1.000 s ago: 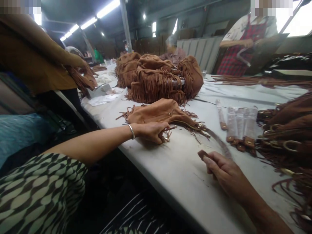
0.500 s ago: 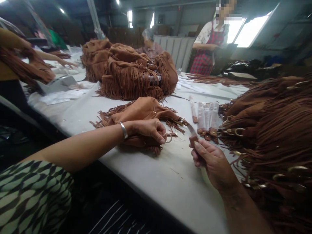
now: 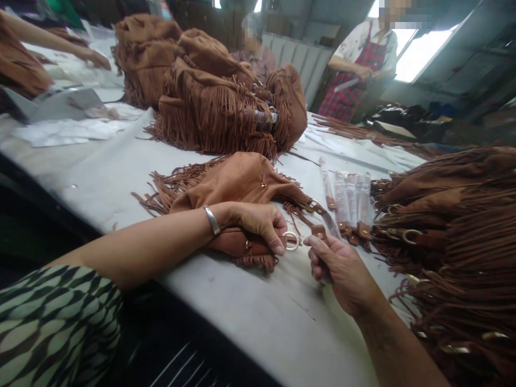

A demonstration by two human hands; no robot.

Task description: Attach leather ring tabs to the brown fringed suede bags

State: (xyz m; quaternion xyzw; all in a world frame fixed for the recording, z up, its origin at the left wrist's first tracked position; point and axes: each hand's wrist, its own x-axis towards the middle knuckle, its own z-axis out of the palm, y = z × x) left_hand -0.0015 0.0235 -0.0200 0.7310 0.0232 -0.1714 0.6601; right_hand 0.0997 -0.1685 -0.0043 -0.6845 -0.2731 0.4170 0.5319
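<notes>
A brown fringed bag (image 3: 237,180) lies on the table in front of me. My left hand (image 3: 264,226) is closed, pinching the bag's edge beside a pale metal ring (image 3: 296,247). The ring sticks out to the right of my thumb. My right hand (image 3: 338,271) is closed around the end of a bag strap, just right of the ring and apart from it. The strap's brown leather tab (image 3: 318,231) shows above my fingers. From there the plastic-wrapped strap (image 3: 331,221) runs up to a buckle (image 3: 313,204) on the bag. My right fingertips are partly hidden.
A heap of brown fringed bags (image 3: 213,102) stands at the back of the white table (image 3: 242,312). Several plastic-wrapped straps (image 3: 351,201) lie beyond my right hand. More fringed bags (image 3: 455,226) are piled at the right. A co-worker's hand (image 3: 94,58) reaches in at far left; a person in a checked apron (image 3: 358,70) stands behind.
My right hand with the strap end has come closer to the ring, and the leather tab has turned more level. My left hand keeps its pinch. The whole view has tilted.
</notes>
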